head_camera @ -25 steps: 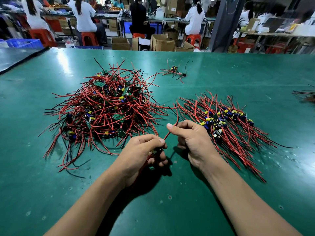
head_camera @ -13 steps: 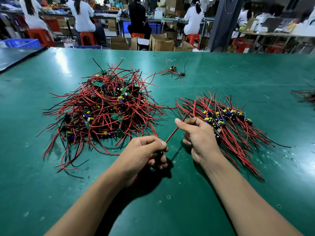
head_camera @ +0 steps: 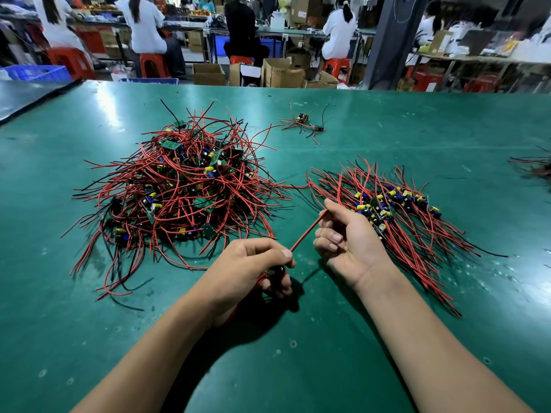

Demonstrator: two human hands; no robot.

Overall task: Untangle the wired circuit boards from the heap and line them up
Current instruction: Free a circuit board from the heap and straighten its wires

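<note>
My left hand [head_camera: 253,269] gripped a wired circuit board [head_camera: 270,272], fingers curled round it; my right hand [head_camera: 346,236] pinched its red wire [head_camera: 304,235], stretched toward two o'clock — straight at the lined-up row [head_camera: 417,222], nearer my right hand than the heap [head_camera: 179,186] at ten o'clock.

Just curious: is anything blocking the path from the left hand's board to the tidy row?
Nothing visible does. Only the right hand, pinching the red wire, sits between the left hand and the lined-up row.

One left hand [head_camera: 247,269], one right hand [head_camera: 351,242], one tangled heap [head_camera: 179,189], one lined-up row [head_camera: 396,213], two stray clusters [head_camera: 304,123] [head_camera: 533,168]
</note>
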